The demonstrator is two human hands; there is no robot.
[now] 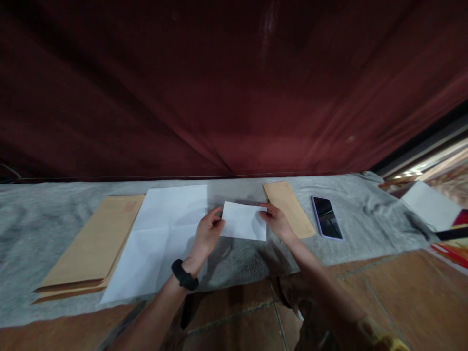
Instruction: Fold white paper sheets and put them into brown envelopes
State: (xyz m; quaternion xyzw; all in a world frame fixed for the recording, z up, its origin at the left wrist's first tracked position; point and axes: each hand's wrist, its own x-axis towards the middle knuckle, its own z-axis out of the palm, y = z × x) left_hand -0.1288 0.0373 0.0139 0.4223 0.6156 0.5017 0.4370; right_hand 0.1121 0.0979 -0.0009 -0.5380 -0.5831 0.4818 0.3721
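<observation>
A folded white sheet of paper (243, 222) is held just above the grey cloth (29, 234). My left hand (208, 231) pinches its left edge, fingers closed on the paper, a black band on the wrist. My right hand (277, 222) grips its right edge the same way. To the left lies a large creased white paper (161, 239), flat on the cloth.
A stack of brown envelopes (91, 243) lies at the left, partly under the large paper. One brown envelope (290, 207) and a phone (326, 217) lie to the right. Another white sheet (431, 204) is at far right. A dark red curtain (219, 87) hangs behind; tiled floor (383, 292) is in front.
</observation>
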